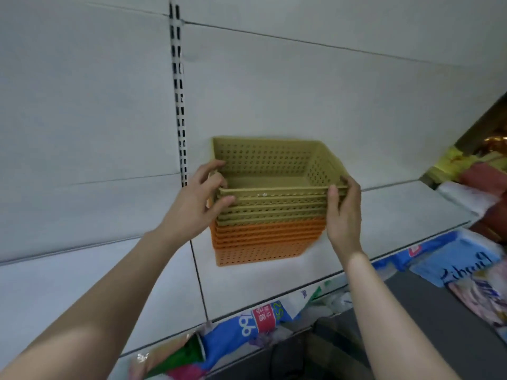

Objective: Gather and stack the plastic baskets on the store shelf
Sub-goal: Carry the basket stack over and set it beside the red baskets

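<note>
Both hands, left hand [200,198] and right hand [343,212], clasped the olive baskets [271,171] nested atop the orange baskets [263,242] mid-shelf [384,215], fingers curled round the top rims, seating looked next.

Both my arms reach fwd & up, bare forearms. L hand [195,200]: fingers [211,167] curled, thumb pressed in front. R hand [343,212]: thumb up, fingers wrapped behind. Both clamped, palms facing inward.

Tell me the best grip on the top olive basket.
Grip the olive basket by its two short-side rims, one hand from each side, as the left hand and right hand do now. The rim lip sticks out over the nested stack, giving fingers purchase.
</note>
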Motion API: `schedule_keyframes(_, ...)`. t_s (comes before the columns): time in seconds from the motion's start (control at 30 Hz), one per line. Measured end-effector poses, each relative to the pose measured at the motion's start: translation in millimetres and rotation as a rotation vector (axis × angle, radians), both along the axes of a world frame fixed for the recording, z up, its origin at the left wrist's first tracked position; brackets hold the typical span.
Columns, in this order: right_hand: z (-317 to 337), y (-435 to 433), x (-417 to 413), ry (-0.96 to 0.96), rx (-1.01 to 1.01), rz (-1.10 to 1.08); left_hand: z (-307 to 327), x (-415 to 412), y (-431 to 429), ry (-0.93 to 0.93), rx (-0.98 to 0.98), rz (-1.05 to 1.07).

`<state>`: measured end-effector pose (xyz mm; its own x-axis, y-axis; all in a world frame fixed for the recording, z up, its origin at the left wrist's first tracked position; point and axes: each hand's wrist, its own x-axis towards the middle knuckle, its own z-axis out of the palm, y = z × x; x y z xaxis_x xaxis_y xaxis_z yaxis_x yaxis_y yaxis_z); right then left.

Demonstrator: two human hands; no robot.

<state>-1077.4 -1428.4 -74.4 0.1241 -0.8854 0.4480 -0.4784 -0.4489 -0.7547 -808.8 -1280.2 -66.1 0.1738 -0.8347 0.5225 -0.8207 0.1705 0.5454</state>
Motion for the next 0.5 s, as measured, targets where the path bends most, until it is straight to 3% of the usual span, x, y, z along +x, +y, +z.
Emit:
schedule_keyframes(0.2, 4.2, -34.9, -26.2, -0.01, 0.083, 0.197, -4.3, -72.0, 15.2, 0.056, -0.081, 0.244)
schedule_keyframes(0.37, -14.4, -38.6, -35.4, -0.087, 0.105, 0.273, -40.2, -101.6, 18.6, 0.575, -0.164, 0.168)
schedule_keyframes(0.5, -75.3, -40.4, -45.3, -0.222, 0.245, 0.311, -89.3, -117.3, 13.4, 0.589, -0.014, 0.21)
